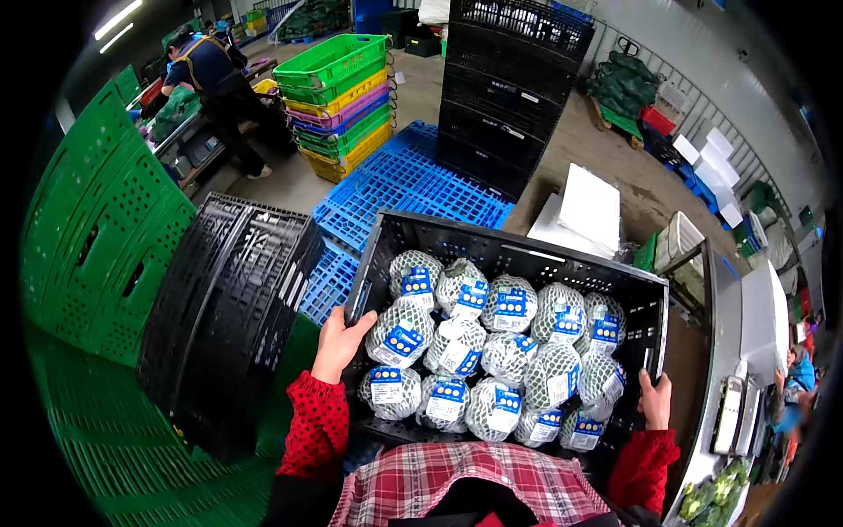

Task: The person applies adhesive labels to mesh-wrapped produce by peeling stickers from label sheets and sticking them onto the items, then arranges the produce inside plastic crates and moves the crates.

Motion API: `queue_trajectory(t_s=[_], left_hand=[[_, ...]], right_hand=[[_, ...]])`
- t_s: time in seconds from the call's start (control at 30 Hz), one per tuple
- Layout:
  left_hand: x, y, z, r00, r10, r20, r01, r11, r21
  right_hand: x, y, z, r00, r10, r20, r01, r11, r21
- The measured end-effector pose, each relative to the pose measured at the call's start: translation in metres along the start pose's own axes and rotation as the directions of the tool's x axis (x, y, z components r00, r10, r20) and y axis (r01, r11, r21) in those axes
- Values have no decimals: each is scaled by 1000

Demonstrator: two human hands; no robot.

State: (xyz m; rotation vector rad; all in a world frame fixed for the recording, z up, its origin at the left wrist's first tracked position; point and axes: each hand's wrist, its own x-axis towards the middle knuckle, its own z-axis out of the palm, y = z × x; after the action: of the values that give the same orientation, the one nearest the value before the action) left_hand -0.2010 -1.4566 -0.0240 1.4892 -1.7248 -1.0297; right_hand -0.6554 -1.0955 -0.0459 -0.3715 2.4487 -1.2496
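Observation:
A black plastic crate (pixel 527 243) is held in front of my body, tilted a little, with its open top facing me. Inside, several round bundles in white netting (pixel 460 346) lie in rows, each with a blue and white label; the contents' kind is unclear through the mesh. My left hand (pixel 341 344) is closed on the crate's left side, thumb over the rim. At the opposite side my right hand (pixel 654 400) is wrapped round the edge by the handle slot. Fingers of both hands are partly hidden by the crate walls.
Black crates (pixel 230 303) stand at the left beside a large green bin (pixel 105 202). Blue pallets (pixel 408 189) lie ahead, under tall stacked black crates (pixel 505 97). Coloured crates (pixel 338 101) are stacked farther left, near a person (pixel 206 70). Broccoli (pixel 716 496) lies on the right.

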Motion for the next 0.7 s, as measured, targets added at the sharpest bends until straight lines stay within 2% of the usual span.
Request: queue_trajectory(t_s=[0.03, 0.13, 0.23, 0.27, 0.3, 0.33, 0.37, 0.43, 0.47, 0.5, 0.57, 0.6, 0.63, 0.7], left_hand=[[22, -7, -18, 1000, -27, -9, 27, 999, 31], [41, -24, -1, 1000, -14, 3, 14, 1000, -26], [58, -18, 9, 997, -66, 38, 67, 997, -24], [57, -17, 8, 1000, -11, 17, 12, 998, -58], [53, -12, 6, 994, -90, 54, 93, 994, -59], [53, -12, 17, 994, -99, 46, 101, 994, -47], [58, -13, 34, 993, -116, 11, 116, 993, -19], [97, -31, 115, 988, -153, -24, 153, 988, -10], [128, -26, 164, 961, -275, -29, 277, 958, 74], [179, -35, 220, 952, -300, -52, 305, 940, 151], [279, -6, 325, 934, -356, -43, 358, 922, 146], [328, 7, 365, 941, -339, 5, 338, 940, 48], [380, 16, 392, 951, -310, -7, 310, 950, 29], [464, 8, 421, 937, -348, -5, 347, 933, 99]], right_hand=[[3, -16, 28, 999, 17, 34, -17, 1000, 0], [19, -12, 35, 999, 21, 44, -20, 1000, -15], [34, -13, 50, 1000, 9, 13, -8, 997, -72], [31, -19, 51, 1000, 15, 23, -14, 999, -32], [26, -16, 49, 1000, 15, 17, -15, 999, -35], [34, -12, 47, 999, 31, 13, -31, 999, -20], [66, -6, 56, 998, 43, 40, -43, 999, 4], [163, 1, 72, 989, 77, 123, -78, 997, 7], [237, 2, 83, 977, 122, 177, -124, 992, 3], [317, 2, 97, 959, 166, 230, -170, 986, -5], [480, -8, 135, 929, 181, 322, -201, 979, 29], [547, -16, 162, 918, 175, 357, -212, 975, 67], [607, -16, 194, 914, 168, 370, -204, 977, 59], [662, -16, 238, 916, 215, 339, -246, 968, 49]])
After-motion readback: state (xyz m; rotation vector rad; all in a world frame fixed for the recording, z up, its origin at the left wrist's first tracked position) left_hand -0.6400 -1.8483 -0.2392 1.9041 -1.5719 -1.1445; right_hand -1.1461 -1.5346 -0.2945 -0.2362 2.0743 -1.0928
